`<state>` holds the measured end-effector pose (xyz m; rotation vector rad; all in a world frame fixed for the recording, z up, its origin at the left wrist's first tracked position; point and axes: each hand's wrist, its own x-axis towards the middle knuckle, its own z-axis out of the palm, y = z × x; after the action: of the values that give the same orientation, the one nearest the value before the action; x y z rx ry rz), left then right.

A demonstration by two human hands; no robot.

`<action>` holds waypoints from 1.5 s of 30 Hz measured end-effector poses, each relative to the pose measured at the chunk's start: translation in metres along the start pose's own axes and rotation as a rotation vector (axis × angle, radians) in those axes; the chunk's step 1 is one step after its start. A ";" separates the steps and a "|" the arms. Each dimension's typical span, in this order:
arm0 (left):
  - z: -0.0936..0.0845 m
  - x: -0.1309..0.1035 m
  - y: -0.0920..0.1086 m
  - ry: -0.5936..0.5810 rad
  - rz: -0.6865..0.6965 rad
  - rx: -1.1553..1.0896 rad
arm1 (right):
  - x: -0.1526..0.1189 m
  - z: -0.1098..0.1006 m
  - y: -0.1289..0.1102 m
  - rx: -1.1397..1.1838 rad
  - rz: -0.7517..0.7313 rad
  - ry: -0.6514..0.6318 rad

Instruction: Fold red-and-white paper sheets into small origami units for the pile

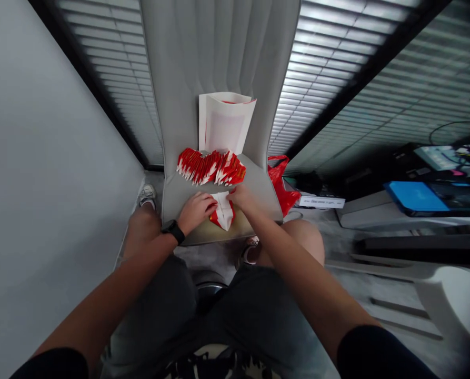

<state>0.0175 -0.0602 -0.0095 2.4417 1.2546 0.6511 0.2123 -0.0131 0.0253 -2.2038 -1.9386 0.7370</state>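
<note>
A partly folded piece of red and white paper (223, 209) lies on the seat of a grey chair (171, 197), white side mostly up, its point toward me. From the left, my left hand (198, 210) presses on its edge with fingers bent. My right hand (240, 196) pinches its upper right corner between thumb and fingers. Just beyond the hands, a row of folded red paper pieces (207, 166) leans packed together across the seat. Behind them, large curled white sheets (229, 123) stand against the chair's backrest.
A red plastic bag (284, 187) hangs at the seat's right side. Farther right are a white box (321, 201), a blue flat item (416, 196) and a white plastic chair (451, 295). A grey wall (53, 184) rises close on the left; window blinds (321, 58) are behind.
</note>
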 end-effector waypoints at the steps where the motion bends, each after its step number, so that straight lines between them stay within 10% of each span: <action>1: -0.001 0.005 -0.002 -0.014 0.013 0.007 | 0.000 0.000 -0.001 0.000 0.001 -0.015; 7: 0.003 0.016 -0.008 0.029 -0.007 -0.016 | -0.020 0.008 -0.002 -0.011 -0.037 0.044; 18: 0.017 0.025 -0.008 0.151 -0.107 -0.078 | -0.025 0.028 0.040 -0.138 -0.652 0.203; 26: 0.011 0.034 -0.015 0.106 -0.081 -0.178 | -0.025 0.022 0.034 0.321 -0.548 0.131; 31: 0.005 0.031 -0.007 0.044 -0.170 -0.542 | -0.026 -0.005 0.027 0.654 -0.227 -0.157; 35: 0.009 0.027 -0.004 0.061 -0.302 -0.847 | -0.026 -0.022 0.023 0.685 -0.303 -0.288; 45: 0.002 0.030 -0.012 0.036 -0.464 -1.027 | -0.022 -0.010 0.024 0.191 -0.650 0.110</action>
<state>0.0257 -0.0288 -0.0099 1.2653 1.0480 0.8968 0.2366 -0.0362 0.0314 -1.3408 -2.2183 0.6351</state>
